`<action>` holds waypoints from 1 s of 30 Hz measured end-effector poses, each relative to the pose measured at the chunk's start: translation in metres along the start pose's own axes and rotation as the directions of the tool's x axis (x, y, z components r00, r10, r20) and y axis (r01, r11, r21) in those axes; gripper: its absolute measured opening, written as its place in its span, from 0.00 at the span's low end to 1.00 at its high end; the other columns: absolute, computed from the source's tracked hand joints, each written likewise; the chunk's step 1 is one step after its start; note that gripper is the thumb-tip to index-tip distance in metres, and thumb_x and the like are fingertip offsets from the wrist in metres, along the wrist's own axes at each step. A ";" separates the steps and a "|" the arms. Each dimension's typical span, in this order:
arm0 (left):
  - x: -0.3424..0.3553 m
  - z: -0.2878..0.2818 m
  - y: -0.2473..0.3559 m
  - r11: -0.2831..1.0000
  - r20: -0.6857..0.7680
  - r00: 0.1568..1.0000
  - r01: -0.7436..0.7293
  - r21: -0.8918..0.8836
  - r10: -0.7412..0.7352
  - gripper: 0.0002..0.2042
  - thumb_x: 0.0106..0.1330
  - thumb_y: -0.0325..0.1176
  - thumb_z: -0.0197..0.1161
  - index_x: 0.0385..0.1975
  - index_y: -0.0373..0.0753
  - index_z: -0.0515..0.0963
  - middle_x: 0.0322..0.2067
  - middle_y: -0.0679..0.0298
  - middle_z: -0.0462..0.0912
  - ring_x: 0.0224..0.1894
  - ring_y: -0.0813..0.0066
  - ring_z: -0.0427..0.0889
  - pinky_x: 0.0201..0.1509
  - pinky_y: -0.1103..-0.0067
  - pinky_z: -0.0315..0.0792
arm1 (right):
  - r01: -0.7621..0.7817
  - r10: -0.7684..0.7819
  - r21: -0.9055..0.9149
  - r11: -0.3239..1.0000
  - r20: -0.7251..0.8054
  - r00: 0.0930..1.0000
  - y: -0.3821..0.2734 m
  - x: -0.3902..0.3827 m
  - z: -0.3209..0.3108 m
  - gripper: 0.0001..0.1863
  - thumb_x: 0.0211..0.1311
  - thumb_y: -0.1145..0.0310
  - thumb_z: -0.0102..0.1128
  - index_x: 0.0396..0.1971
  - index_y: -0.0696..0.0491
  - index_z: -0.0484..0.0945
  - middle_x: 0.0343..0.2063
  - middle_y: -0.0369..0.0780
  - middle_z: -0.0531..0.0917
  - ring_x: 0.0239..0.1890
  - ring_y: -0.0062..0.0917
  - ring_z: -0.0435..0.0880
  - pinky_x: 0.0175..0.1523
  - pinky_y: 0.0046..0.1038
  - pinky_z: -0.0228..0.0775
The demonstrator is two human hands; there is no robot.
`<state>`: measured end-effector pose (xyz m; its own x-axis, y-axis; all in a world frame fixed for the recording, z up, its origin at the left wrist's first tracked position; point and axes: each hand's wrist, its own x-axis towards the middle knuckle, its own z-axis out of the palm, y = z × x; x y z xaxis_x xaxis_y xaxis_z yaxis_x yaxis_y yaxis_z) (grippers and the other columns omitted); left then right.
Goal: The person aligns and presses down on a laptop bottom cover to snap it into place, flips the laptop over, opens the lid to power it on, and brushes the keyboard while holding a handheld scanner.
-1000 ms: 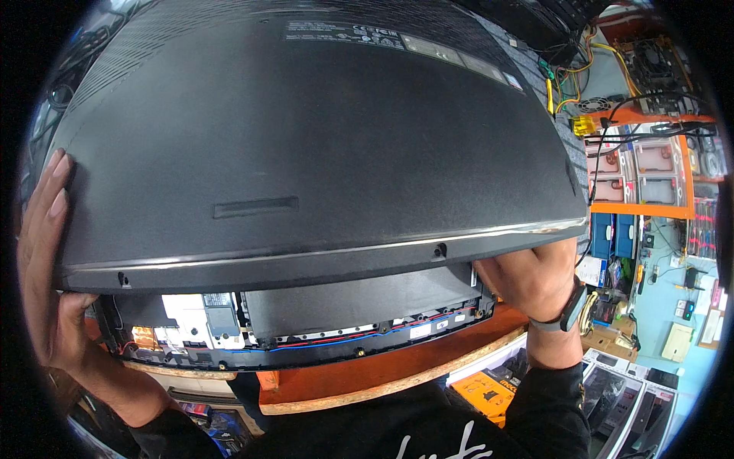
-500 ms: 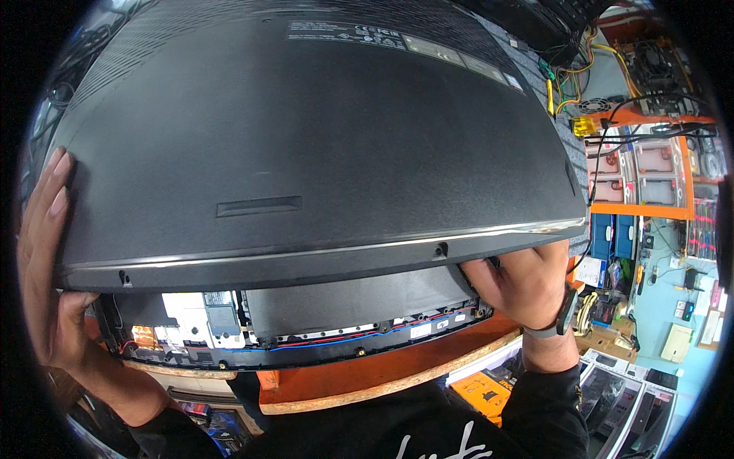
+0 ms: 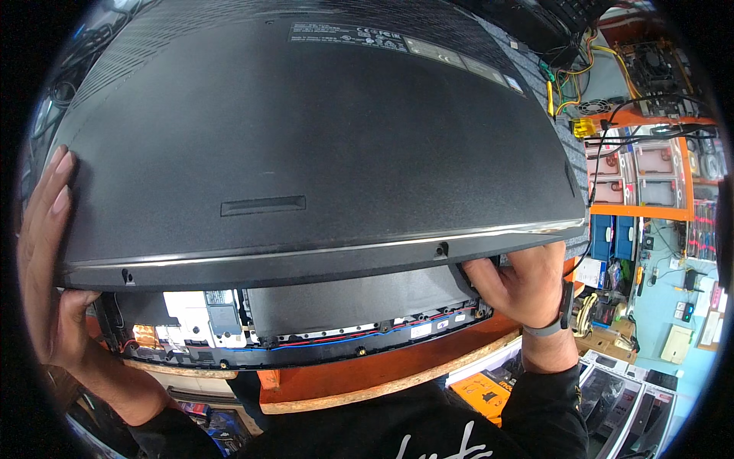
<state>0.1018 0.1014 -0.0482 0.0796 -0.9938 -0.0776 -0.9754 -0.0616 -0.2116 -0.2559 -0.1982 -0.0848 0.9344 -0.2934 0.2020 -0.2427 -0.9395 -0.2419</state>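
A black laptop bottom cover point(image 3: 321, 145) fills most of the view, its front edge raised toward me. Beneath it the open laptop base point(image 3: 298, 359) shows a dark battery point(image 3: 359, 302), white and metal parts, and thin blue and red wires along its front edge. My left hand point(image 3: 50, 268) grips the cover's left front corner, fingers along the side and thumb under the edge. My right hand point(image 3: 527, 283) holds the cover's front edge from below near the right corner, its fingertips partly hidden under the cover.
The laptop lies on a bench with an orange edge point(image 3: 397, 386). Cables and a yellow connector point(image 3: 585, 127) are at the right, by a circuit board point(image 3: 657, 65). Orange shelves point(image 3: 642, 208) with boxed goods stand beyond. An orange box point(image 3: 482, 396) is below the bench edge.
The cover has shifted very slightly. Both hands keep their hold, and my right hand has moved a little to the left.
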 end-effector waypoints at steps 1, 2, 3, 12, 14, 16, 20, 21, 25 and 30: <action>0.000 0.000 -0.001 1.000 0.010 1.000 -0.008 -0.028 0.009 0.37 0.67 0.60 0.46 0.68 0.37 0.61 0.67 0.41 0.61 0.72 0.46 0.58 0.75 0.52 0.49 | 0.007 -0.007 0.001 1.000 -0.013 1.000 0.001 0.000 0.001 0.08 0.49 0.71 0.69 0.32 0.54 0.83 0.29 0.40 0.84 0.30 0.32 0.82 0.36 0.32 0.70; -0.001 0.001 -0.002 0.998 0.020 1.000 -0.016 -0.057 0.017 0.36 0.69 0.58 0.46 0.68 0.35 0.60 0.68 0.39 0.59 0.72 0.44 0.56 0.75 0.50 0.46 | 0.013 -0.013 0.003 1.000 -0.026 1.000 0.002 0.000 0.002 0.08 0.49 0.72 0.69 0.31 0.54 0.83 0.29 0.40 0.84 0.30 0.32 0.82 0.36 0.32 0.70; -0.002 0.001 -0.003 0.996 0.030 0.999 -0.024 -0.085 0.027 0.35 0.71 0.55 0.46 0.68 0.32 0.60 0.68 0.38 0.58 0.73 0.42 0.54 0.75 0.49 0.43 | 0.002 -0.002 -0.018 1.000 -0.029 1.000 0.002 -0.001 0.001 0.08 0.49 0.72 0.69 0.31 0.54 0.83 0.29 0.40 0.84 0.30 0.32 0.82 0.37 0.32 0.70; -0.003 -0.002 -0.007 0.996 0.076 0.996 -0.044 -0.079 0.050 0.35 0.71 0.55 0.46 0.68 0.32 0.60 0.68 0.37 0.56 0.72 0.40 0.54 0.75 0.49 0.44 | -0.070 0.066 -0.073 0.995 -0.055 0.996 -0.007 -0.004 -0.001 0.11 0.46 0.71 0.74 0.33 0.53 0.86 0.32 0.41 0.84 0.33 0.36 0.82 0.40 0.35 0.71; -0.002 0.002 -0.004 0.999 0.013 0.999 -0.030 -0.032 0.031 0.37 0.68 0.61 0.45 0.68 0.37 0.61 0.68 0.41 0.60 0.72 0.46 0.58 0.74 0.51 0.49 | -0.099 0.099 -0.016 0.995 -0.031 0.995 -0.006 -0.006 0.000 0.11 0.46 0.71 0.74 0.33 0.53 0.86 0.32 0.41 0.84 0.33 0.35 0.82 0.39 0.34 0.71; -0.002 0.003 -0.003 1.000 -0.004 1.000 -0.025 -0.017 0.024 0.38 0.67 0.62 0.45 0.68 0.39 0.61 0.67 0.42 0.62 0.71 0.47 0.59 0.74 0.52 0.51 | -0.046 0.045 -0.046 0.998 -0.027 0.999 -0.007 -0.004 -0.002 0.12 0.44 0.72 0.74 0.33 0.53 0.86 0.32 0.41 0.84 0.33 0.35 0.82 0.39 0.34 0.71; -0.001 -0.004 -0.004 0.998 0.052 0.998 -0.037 -0.051 0.039 0.36 0.70 0.56 0.46 0.68 0.33 0.60 0.68 0.38 0.59 0.72 0.41 0.56 0.74 0.50 0.46 | 0.068 -0.077 -0.178 0.982 -0.042 0.996 -0.006 -0.002 -0.002 0.11 0.46 0.72 0.71 0.33 0.51 0.86 0.33 0.40 0.83 0.35 0.33 0.82 0.39 0.35 0.71; -0.001 -0.005 -0.004 0.997 0.065 0.997 -0.040 -0.060 0.044 0.35 0.71 0.55 0.47 0.68 0.32 0.60 0.68 0.37 0.58 0.72 0.40 0.55 0.75 0.49 0.45 | 0.097 -0.103 -0.203 0.974 -0.021 0.994 -0.006 -0.001 -0.003 0.11 0.47 0.71 0.69 0.34 0.51 0.86 0.33 0.39 0.83 0.35 0.33 0.82 0.39 0.35 0.71; -0.002 -0.002 -0.006 0.995 0.049 0.998 -0.046 -0.084 0.050 0.35 0.71 0.54 0.46 0.68 0.31 0.60 0.67 0.36 0.58 0.72 0.39 0.55 0.74 0.49 0.45 | 0.177 -0.177 -0.303 0.936 0.027 0.984 -0.007 0.002 -0.004 0.11 0.49 0.69 0.63 0.35 0.50 0.85 0.36 0.38 0.83 0.38 0.32 0.82 0.39 0.36 0.70; 0.000 -0.004 -0.003 0.995 0.049 0.998 -0.037 -0.092 0.041 0.35 0.71 0.54 0.47 0.68 0.30 0.60 0.67 0.36 0.59 0.72 0.39 0.55 0.74 0.49 0.45 | 0.175 -0.174 -0.339 0.924 0.033 0.984 -0.007 0.002 -0.003 0.12 0.49 0.69 0.64 0.36 0.50 0.85 0.37 0.39 0.82 0.38 0.34 0.82 0.39 0.37 0.70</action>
<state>0.1042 0.1016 -0.0437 0.0492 -0.9898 -0.1338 -0.9924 -0.0333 -0.1182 -0.2536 -0.1926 -0.0797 0.9706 -0.1191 0.2093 -0.1491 -0.9797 0.1340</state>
